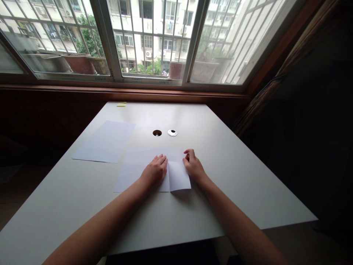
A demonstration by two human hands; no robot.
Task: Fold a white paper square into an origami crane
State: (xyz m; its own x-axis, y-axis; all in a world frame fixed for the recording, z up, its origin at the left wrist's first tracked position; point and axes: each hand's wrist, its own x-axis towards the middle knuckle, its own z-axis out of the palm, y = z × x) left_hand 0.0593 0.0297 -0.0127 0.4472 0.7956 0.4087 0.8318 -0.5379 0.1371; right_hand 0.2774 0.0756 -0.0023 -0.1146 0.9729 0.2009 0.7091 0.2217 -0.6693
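A white sheet of paper (132, 167) lies on the white table (226, 173) in front of me, its right part folded over along a crease. My left hand (154, 171) rests flat on the paper just left of the crease, fingers stretched out together. My right hand (193, 165) sits at the folded flap's right edge with its fingers curled, pinching the paper's edge near the top corner.
A second white sheet (106, 141) lies to the left, further back. A round cable hole (157, 133) and its white cap (172, 133) sit behind the paper. A small yellow sticky pad (121, 104) is at the far edge. A barred window (149, 36) runs behind the table.
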